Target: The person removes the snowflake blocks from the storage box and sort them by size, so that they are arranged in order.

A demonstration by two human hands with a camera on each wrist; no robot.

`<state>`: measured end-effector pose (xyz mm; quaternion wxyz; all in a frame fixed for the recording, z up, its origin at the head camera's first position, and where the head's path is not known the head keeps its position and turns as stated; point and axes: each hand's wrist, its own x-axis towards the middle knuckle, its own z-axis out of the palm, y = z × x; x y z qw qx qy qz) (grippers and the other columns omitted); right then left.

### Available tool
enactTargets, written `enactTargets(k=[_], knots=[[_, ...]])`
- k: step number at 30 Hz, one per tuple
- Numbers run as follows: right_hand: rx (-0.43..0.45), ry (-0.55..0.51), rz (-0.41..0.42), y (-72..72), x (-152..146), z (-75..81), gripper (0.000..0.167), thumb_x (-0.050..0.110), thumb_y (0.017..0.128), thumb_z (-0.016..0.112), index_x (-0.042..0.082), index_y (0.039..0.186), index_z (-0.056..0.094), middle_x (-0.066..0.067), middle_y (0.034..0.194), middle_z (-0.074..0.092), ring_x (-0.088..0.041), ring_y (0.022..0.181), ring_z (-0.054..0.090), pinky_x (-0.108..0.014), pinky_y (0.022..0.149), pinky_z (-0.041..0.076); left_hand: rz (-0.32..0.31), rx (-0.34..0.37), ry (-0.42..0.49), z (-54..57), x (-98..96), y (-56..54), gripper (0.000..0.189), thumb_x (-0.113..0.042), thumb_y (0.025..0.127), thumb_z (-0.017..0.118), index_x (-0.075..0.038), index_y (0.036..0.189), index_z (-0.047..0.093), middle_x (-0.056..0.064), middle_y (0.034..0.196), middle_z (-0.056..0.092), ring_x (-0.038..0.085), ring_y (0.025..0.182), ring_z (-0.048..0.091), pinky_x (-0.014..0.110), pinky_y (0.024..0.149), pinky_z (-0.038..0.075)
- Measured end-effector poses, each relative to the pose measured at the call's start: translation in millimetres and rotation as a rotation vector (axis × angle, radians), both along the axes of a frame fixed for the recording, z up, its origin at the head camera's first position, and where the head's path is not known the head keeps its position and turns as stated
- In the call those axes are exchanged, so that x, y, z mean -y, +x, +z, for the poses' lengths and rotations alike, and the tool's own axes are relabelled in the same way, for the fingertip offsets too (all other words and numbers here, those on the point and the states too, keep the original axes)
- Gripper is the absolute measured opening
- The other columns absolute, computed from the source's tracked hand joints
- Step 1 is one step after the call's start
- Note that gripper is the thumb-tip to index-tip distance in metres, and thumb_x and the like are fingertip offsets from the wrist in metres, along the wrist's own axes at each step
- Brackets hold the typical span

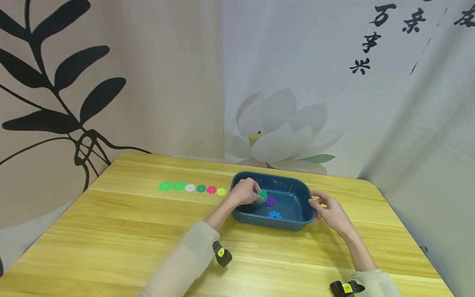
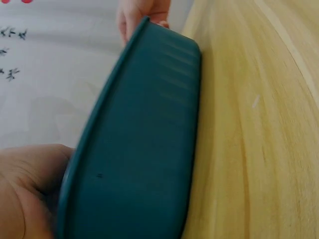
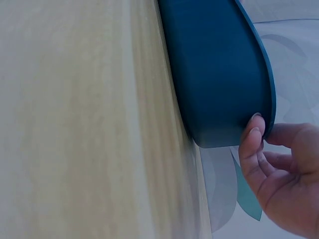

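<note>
A dark blue plastic basin (image 1: 289,225) stands on the wooden table. My left hand (image 1: 245,192) reaches over its left side, thumb and fingers pinching a green notched plastic disc (image 1: 263,195) inside it. Beside that disc is a purple notched disc (image 1: 270,201), and a blue one (image 1: 275,215) lies near the basin's front wall. With my right hand (image 1: 332,212) I grip the basin's right rim, thumb inside and fingers outside. The right wrist view shows those fingertips (image 3: 256,119) against the outer wall. In the left wrist view the basin's wall hides what my left hand holds.
Left of the basin, several notched discs lie in a row on the table (image 1: 122,231): two light green (image 1: 165,186), then white (image 1: 190,188), dark green (image 1: 201,189), pink (image 1: 211,189) and yellow (image 1: 221,192). A printed curtain (image 1: 178,82) hangs behind the table's far edge.
</note>
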<state>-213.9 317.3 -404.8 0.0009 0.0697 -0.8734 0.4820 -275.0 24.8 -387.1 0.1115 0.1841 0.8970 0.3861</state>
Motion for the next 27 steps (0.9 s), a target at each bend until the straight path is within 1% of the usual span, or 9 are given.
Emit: enactTargets(k=[3, 5, 7, 9, 13, 17, 20, 23, 27], knots=[[-0.001, 0.003, -0.001, 0.3, 0.7, 0.8, 0.047, 0.017, 0.104, 0.058, -0.008, 0.142, 0.045, -0.017, 0.088, 0.062, -0.032, 0.058, 0.062, -0.034, 0.063, 0.055, -0.007, -0.013, 0.059, 5.2, 6.4, 3.2, 0.016, -0.013, 0.091, 0.076, -0.008, 0.080, 0.066, 0.003, 0.075, 0.065, 0.021, 0.066, 0.066, 0.026, 0.062, 0.048], [-0.001, 0.006, -0.001, 0.6, 1.0, 1.2, 0.047, 0.017, 0.104, 0.058, -0.008, 0.142, 0.045, -0.017, 0.087, 0.062, -0.033, 0.059, 0.062, -0.034, 0.063, 0.055, -0.007, -0.011, 0.103, 8.7, 10.8, 4.8, 0.010, -0.012, 0.093, 0.074, -0.004, 0.089, 0.068, 0.010, 0.084, 0.069, 0.030, 0.076, 0.071, 0.028, 0.064, 0.052], [-0.003, 0.005, -0.001, 0.9, 1.2, 1.5, 0.047, 0.017, 0.104, 0.058, -0.008, 0.142, 0.045, -0.017, 0.087, 0.062, -0.033, 0.058, 0.062, -0.034, 0.063, 0.055, -0.002, -0.002, 0.145, 11.5, 15.1, 5.6, 0.010, -0.010, 0.095, 0.071, -0.001, 0.094, 0.067, 0.016, 0.089, 0.070, 0.035, 0.081, 0.071, 0.028, 0.064, 0.052], [-0.003, 0.004, 0.000, 1.0, 1.3, 1.7, 0.047, 0.017, 0.104, 0.058, -0.008, 0.142, 0.046, -0.017, 0.086, 0.062, -0.033, 0.058, 0.061, -0.033, 0.063, 0.055, 0.011, 0.005, 0.181, 13.2, 19.4, 5.8, 0.010, -0.009, 0.097, 0.068, 0.001, 0.097, 0.066, 0.018, 0.090, 0.069, 0.036, 0.082, 0.071, 0.027, 0.063, 0.050], [-0.001, 0.005, 0.000, 1.3, 1.5, 1.5, 0.046, 0.016, 0.104, 0.058, -0.009, 0.142, 0.046, -0.017, 0.086, 0.062, -0.033, 0.058, 0.061, -0.034, 0.062, 0.055, 0.057, 0.023, 0.221, 15.4, 27.6, 5.6, 0.012, -0.008, 0.098, 0.066, 0.002, 0.105, 0.064, 0.014, 0.089, 0.068, 0.032, 0.081, 0.072, 0.028, 0.067, 0.053], [0.000, 0.008, 0.000, 1.5, 1.1, 0.9, 0.047, 0.016, 0.105, 0.058, -0.009, 0.142, 0.045, -0.018, 0.086, 0.062, -0.030, 0.058, 0.061, -0.036, 0.062, 0.055, 0.096, 0.030, 0.280, 17.3, 37.5, 5.1, 0.017, -0.005, 0.097, 0.064, 0.006, 0.111, 0.063, 0.013, 0.088, 0.068, 0.033, 0.080, 0.072, 0.038, 0.075, 0.059], [-0.001, 0.008, 0.000, 1.2, 0.9, 0.6, 0.047, 0.017, 0.105, 0.057, -0.009, 0.142, 0.045, -0.018, 0.086, 0.062, -0.028, 0.057, 0.061, -0.036, 0.061, 0.055, 0.118, 0.006, 0.316, 17.0, 47.8, 4.1, 0.020, -0.003, 0.097, 0.063, 0.008, 0.114, 0.063, 0.016, 0.090, 0.068, 0.036, 0.081, 0.072, 0.042, 0.077, 0.059], [0.001, 0.005, 0.001, 1.0, 1.0, 0.7, 0.047, 0.016, 0.105, 0.057, -0.009, 0.142, 0.045, -0.018, 0.087, 0.062, -0.027, 0.057, 0.061, -0.038, 0.061, 0.056, 0.153, -0.018, 0.344, 16.2, 60.4, 2.7, 0.022, -0.003, 0.096, 0.063, 0.009, 0.115, 0.062, 0.017, 0.091, 0.069, 0.036, 0.080, 0.072, 0.042, 0.077, 0.059], [0.005, 0.003, 0.004, 0.8, 1.3, 1.2, 0.047, 0.016, 0.105, 0.057, -0.009, 0.142, 0.045, -0.018, 0.088, 0.062, -0.027, 0.057, 0.061, -0.040, 0.061, 0.056, 0.193, -0.039, 0.359, 14.3, 79.8, 1.6, 0.027, -0.004, 0.097, 0.062, 0.010, 0.120, 0.060, 0.016, 0.097, 0.067, 0.031, 0.078, 0.072, 0.043, 0.077, 0.059]])
